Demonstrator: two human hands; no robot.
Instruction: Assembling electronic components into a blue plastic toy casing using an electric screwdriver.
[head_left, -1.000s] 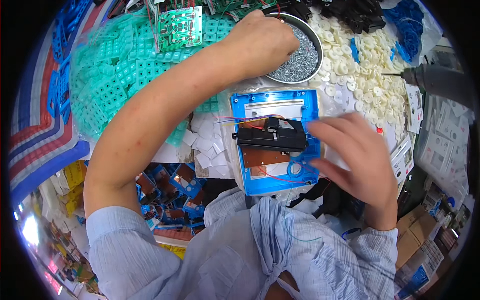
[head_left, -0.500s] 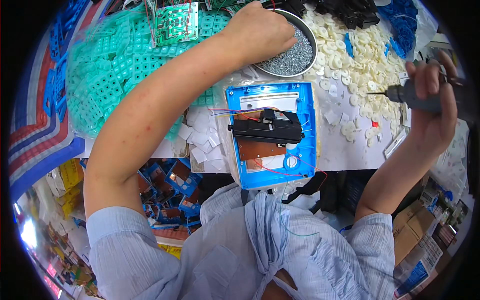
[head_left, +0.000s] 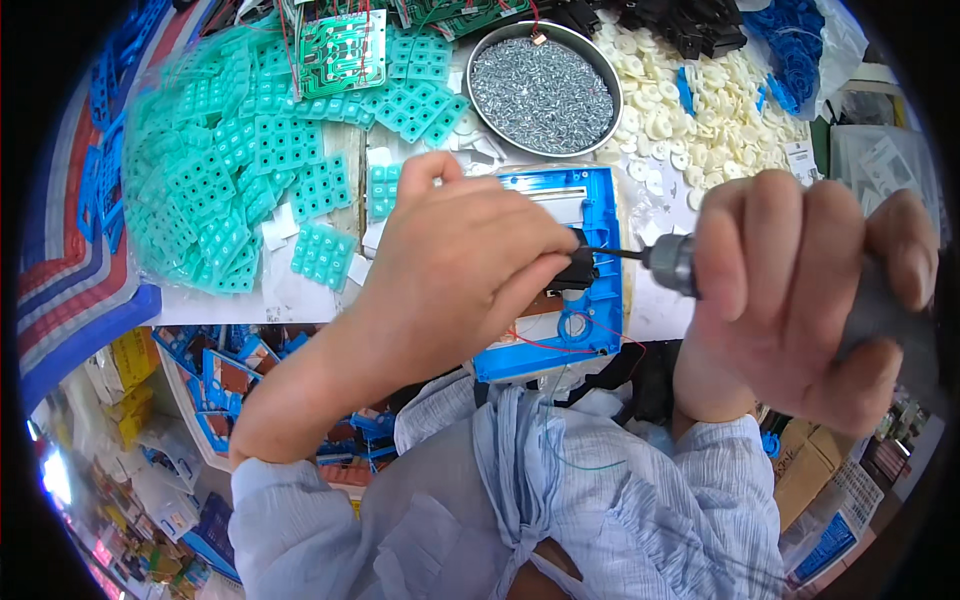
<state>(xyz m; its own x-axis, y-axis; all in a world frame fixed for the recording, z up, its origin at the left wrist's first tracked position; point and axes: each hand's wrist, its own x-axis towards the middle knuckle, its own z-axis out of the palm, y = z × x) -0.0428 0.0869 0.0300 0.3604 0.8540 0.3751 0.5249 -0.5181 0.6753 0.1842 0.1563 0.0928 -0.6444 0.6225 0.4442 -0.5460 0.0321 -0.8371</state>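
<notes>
Gripping a dark power screwdriver (head_left: pixel 674 265), the right hand (head_left: pixel 790 290) has its fingers wrapped round the body, well to the right of the blue casing (head_left: pixel 604 200). The left hand (head_left: pixel 470 255) reaches over the casing with thumb and forefinger brought close together at the tip of the bit (head_left: pixel 622 254); whether they pinch anything small cannot be told. Between them sits the black part (head_left: pixel 578 275) inside the casing, mostly hidden under the left hand, which is the nearer one. The bit runs nearly level from right to left, toward that part's right end, crossing the casing's long axis, which points away from the person. Red wire (head_left: pixel 600 318) trails over the casing's near right corner. Beyond, on the table (head_left: pixel 658 308), are a round metal bowl (head_left: pixel 618 98) of screws (head_left: pixel 540 95), cream discs (head_left: pixel 735 105), teal keypads (head_left: pixel 205 170) and a green circuit board (head_left: pixel 342 52).
</notes>
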